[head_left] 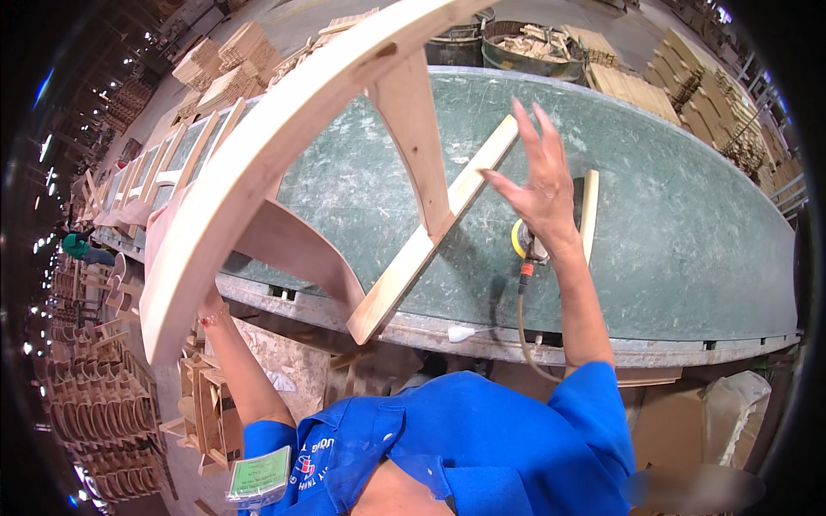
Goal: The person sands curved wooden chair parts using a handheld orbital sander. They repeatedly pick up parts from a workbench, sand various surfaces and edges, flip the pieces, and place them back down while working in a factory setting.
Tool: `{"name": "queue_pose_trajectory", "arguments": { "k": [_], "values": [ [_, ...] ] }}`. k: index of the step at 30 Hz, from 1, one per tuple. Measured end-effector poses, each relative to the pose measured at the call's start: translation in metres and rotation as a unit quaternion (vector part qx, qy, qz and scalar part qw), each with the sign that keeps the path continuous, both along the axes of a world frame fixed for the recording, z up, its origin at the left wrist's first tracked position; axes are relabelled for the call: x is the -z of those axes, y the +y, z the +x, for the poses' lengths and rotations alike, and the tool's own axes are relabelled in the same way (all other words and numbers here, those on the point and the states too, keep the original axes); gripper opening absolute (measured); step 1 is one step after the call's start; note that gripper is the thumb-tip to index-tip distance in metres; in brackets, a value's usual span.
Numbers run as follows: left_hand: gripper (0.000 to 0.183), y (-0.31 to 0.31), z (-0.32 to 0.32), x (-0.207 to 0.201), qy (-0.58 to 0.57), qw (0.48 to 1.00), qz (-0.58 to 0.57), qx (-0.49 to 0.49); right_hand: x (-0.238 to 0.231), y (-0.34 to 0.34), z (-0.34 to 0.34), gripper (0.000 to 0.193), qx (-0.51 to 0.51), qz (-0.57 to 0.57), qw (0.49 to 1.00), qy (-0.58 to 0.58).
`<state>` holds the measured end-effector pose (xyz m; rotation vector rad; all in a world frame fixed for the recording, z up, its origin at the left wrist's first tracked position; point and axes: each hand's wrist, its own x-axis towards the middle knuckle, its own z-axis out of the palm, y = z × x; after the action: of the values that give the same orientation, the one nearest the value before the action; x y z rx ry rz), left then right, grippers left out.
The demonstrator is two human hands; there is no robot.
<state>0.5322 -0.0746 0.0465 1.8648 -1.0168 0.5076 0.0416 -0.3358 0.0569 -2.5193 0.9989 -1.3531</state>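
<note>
A pale wooden frame [249, 142] with a big curved rail stands tilted over the green worktable [688, 232]. Its slanting splat [415, 142] and a broad curved panel [301, 245] join a straight crossbar [391, 288]. My left hand [160, 225] is mostly hidden behind the curved rail and appears to grip it at its left side; a bracelet shows on the wrist. My right hand [542, 185] is open, fingers spread, beside the crossbar's far end, thumb close to its edge. Partly under this hand is a round yellow-edged power tool [521, 241] with a hose.
A curved wooden strip [590, 211] lies right of my right hand. A small white object [461, 333] is at the near edge. Slatted wooden frames [163, 168] occupy the table's left end. Behind stand wood stacks [245, 52] and a scrap-filled bin [533, 52]. A person [82, 248] is far left.
</note>
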Motion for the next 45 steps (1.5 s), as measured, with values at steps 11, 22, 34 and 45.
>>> {"name": "queue_pose_trajectory", "arguments": {
  "k": [11,22,34,45],
  "values": [
    [0.035,0.036,-0.144,0.084,0.378,0.908,-0.154,0.093,-0.148,0.033,0.071,0.051,-0.277,-0.226,0.932,0.058],
    [0.039,0.051,-0.255,0.188,0.755,0.642,-0.112,0.076,-0.155,0.065,0.023,0.052,-0.245,-0.238,0.933,0.113],
    [0.043,0.078,-0.273,0.191,0.769,0.541,-0.253,0.229,-0.293,0.116,0.017,0.046,-0.213,-0.39,0.872,0.203],
    [0.067,0.052,-0.349,0.076,0.645,0.428,-0.445,0.451,-0.406,0.198,-0.118,0.057,-0.228,-0.057,0.95,0.205]
  ]
}}
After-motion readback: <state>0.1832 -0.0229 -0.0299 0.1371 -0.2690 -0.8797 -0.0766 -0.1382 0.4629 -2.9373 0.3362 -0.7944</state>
